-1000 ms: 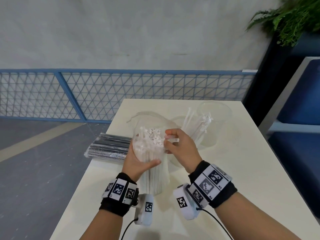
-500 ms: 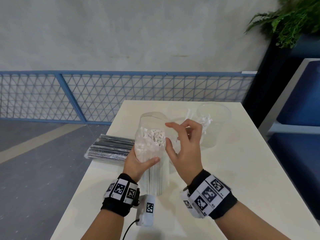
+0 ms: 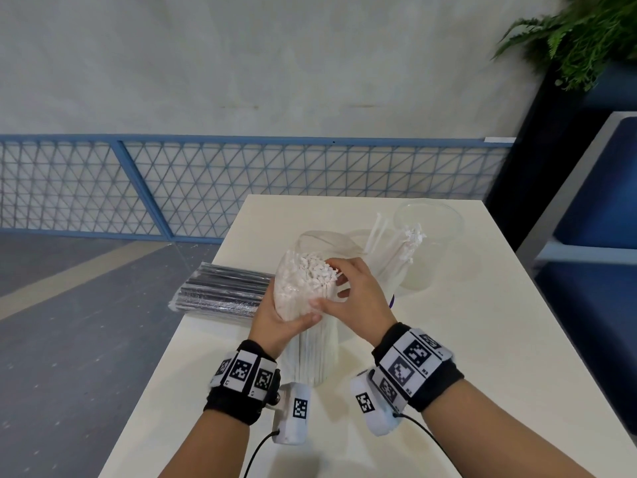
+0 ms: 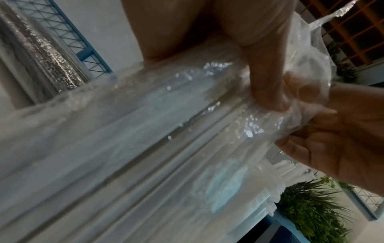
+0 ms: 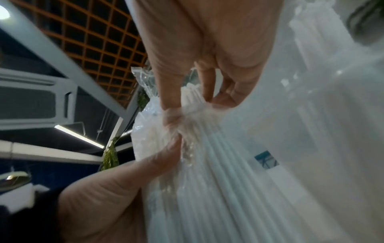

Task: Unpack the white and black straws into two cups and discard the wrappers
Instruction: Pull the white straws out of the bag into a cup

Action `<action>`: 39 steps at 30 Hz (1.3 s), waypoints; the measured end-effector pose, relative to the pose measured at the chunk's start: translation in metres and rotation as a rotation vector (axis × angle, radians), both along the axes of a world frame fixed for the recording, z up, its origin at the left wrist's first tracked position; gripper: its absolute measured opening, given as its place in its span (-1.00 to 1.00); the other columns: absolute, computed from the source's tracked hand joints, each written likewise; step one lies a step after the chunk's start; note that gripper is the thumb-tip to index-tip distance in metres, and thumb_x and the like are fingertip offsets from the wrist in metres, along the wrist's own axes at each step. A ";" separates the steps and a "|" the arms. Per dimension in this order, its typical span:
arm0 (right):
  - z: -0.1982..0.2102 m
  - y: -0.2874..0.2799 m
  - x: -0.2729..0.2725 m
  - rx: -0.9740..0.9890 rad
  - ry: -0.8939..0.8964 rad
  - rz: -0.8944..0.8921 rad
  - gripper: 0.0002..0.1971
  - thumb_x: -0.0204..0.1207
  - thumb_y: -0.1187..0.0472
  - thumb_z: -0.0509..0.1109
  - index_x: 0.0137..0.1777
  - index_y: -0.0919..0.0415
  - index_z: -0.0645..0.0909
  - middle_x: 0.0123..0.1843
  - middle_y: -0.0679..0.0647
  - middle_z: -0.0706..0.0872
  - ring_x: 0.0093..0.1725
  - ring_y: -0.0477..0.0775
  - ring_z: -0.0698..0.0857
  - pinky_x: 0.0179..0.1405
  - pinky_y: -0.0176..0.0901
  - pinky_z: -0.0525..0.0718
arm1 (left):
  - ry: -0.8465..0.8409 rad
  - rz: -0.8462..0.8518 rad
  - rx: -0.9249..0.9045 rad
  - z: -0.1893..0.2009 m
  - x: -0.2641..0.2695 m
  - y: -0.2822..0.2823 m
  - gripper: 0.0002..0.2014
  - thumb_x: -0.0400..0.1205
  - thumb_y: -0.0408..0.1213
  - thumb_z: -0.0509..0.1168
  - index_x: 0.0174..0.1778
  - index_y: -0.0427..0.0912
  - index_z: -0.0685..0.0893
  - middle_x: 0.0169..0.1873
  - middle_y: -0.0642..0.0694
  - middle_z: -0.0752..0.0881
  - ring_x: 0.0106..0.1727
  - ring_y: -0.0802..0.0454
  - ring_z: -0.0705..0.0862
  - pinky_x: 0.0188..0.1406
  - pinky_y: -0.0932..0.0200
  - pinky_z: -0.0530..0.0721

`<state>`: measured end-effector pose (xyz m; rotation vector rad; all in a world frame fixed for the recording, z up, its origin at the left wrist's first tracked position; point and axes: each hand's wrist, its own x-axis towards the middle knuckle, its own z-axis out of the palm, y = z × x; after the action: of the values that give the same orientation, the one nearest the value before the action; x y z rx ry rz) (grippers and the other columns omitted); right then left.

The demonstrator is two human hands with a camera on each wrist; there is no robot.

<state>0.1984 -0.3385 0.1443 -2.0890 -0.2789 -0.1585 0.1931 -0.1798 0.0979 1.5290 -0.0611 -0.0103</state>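
Observation:
An upright pack of white straws (image 3: 303, 288) in a clear wrapper stands on the white table (image 3: 482, 339). My left hand (image 3: 279, 319) grips the pack around its middle, thumb in front. My right hand (image 3: 344, 291) pinches a bunch of straw tops at the wrapper's open mouth; the right wrist view shows its thumb and fingers (image 5: 207, 88) closed on the white straws (image 5: 218, 164). Loose white straws (image 3: 396, 257) lean in a clear cup behind my hands. A second clear cup (image 3: 431, 215) stands just beyond. The wrapped pack of black straws (image 3: 224, 291) lies at the left.
The table's left edge runs close beside the black pack, with grey floor below. A blue mesh fence (image 3: 241, 181) crosses behind the table. A dark planter with a fern (image 3: 586, 36) and a blue seat (image 3: 603, 201) stand to the right.
My right hand lifted open off the pack half a second ago and has come back down, closing on the straw tops. My left hand has kept its grip on the pack.

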 end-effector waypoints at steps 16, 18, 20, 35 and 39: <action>-0.018 0.005 0.000 0.043 -0.104 -0.091 -0.59 0.39 -0.01 0.35 0.04 0.34 0.64 -0.03 0.03 0.49 -0.12 -0.05 0.58 -0.08 -0.42 0.46 | -0.031 -0.010 0.141 0.002 0.001 -0.006 -0.20 -0.01 -0.12 0.65 0.14 0.26 0.48 0.13 0.11 0.68 0.21 0.25 0.64 0.15 0.24 0.62; -0.017 0.005 0.001 0.091 -0.134 -0.104 -0.64 0.41 0.00 0.32 -0.03 0.33 0.63 -0.07 0.02 0.47 -0.16 -0.07 0.56 -0.13 -0.49 0.45 | -0.042 0.003 0.156 0.002 0.002 -0.009 -0.23 0.03 -0.19 0.67 0.12 0.24 0.49 0.10 0.12 0.69 0.17 0.31 0.65 0.15 0.24 0.61; -0.012 0.004 0.004 0.177 -0.141 -0.136 -0.80 0.43 0.08 0.37 -0.13 0.23 0.59 -0.10 0.02 0.48 -0.19 -0.06 0.57 -0.18 -0.56 0.45 | -0.043 0.017 0.166 0.001 0.003 -0.013 -0.27 0.09 -0.28 0.67 0.13 0.20 0.51 0.08 0.11 0.70 0.11 0.34 0.66 0.09 0.28 0.62; 0.058 -0.013 0.009 0.598 -0.163 -0.077 -0.84 0.36 -0.06 0.50 -0.13 -0.19 0.57 -0.06 0.18 0.70 -0.08 -0.04 0.73 -0.01 -0.25 0.65 | 0.003 0.064 0.192 0.003 0.006 -0.013 -0.27 0.09 -0.19 0.66 0.17 0.12 0.52 0.11 0.01 0.71 0.19 0.08 0.66 0.20 0.07 0.62; 0.034 -0.010 0.000 0.416 0.037 -0.015 -0.65 0.33 0.22 0.59 0.06 -0.01 0.58 -0.06 -0.11 0.73 -0.08 -0.28 0.71 -0.11 -0.42 0.65 | 0.018 0.075 0.186 0.004 0.005 -0.011 -0.17 0.07 -0.09 0.63 0.30 -0.02 0.51 0.14 0.00 0.72 0.21 0.07 0.67 0.28 -0.05 0.62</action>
<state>0.1981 -0.3482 0.1779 -1.6796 -0.1884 -0.1707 0.1977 -0.1907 0.1017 1.7159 0.0113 0.0308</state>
